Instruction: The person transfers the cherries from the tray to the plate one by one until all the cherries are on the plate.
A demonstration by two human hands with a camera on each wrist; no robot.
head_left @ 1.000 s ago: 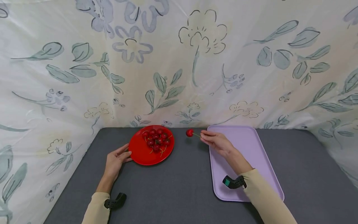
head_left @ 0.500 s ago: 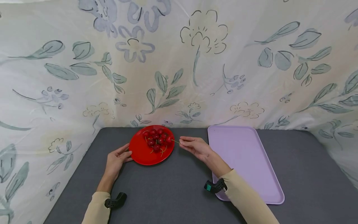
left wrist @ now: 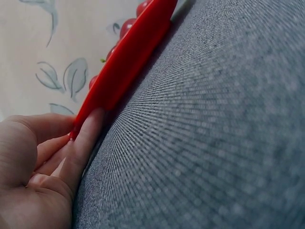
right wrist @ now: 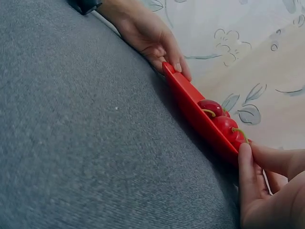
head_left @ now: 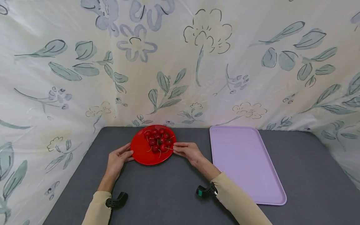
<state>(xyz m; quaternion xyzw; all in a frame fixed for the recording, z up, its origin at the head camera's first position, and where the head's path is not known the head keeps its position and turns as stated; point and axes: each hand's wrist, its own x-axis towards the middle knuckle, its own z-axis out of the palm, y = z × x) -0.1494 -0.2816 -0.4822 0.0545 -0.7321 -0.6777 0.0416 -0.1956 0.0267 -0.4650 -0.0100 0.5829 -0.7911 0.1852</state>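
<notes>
A round red plate (head_left: 142, 153) holds a cluster of dark red cherries (head_left: 154, 140) with green stems. At its left edge my left hand (head_left: 116, 161) grips the rim, thumb on top and fingers beneath, as the left wrist view of the hand (left wrist: 40, 162) shows. My right hand (head_left: 191, 153) is at the right rim, pinching the stem of a bright red cherry (head_left: 163, 147) between thumb and fingertips. That cherry lies among the others at the near right of the cluster. The right wrist view shows the fingertips right at the plate's edge.
To the right lies a lilac rectangular tray (head_left: 244, 165) with a low rim, bare inside. Dark grey cloth (head_left: 157, 193) covers the table. A pale curtain (head_left: 135, 78) with leaf and flower drawings hangs behind it, close to the plate's far edge.
My right hand has moved left from beside the tray to the plate, bringing the cherry by its stem down among the others. My left hand has stayed on the plate's rim.
</notes>
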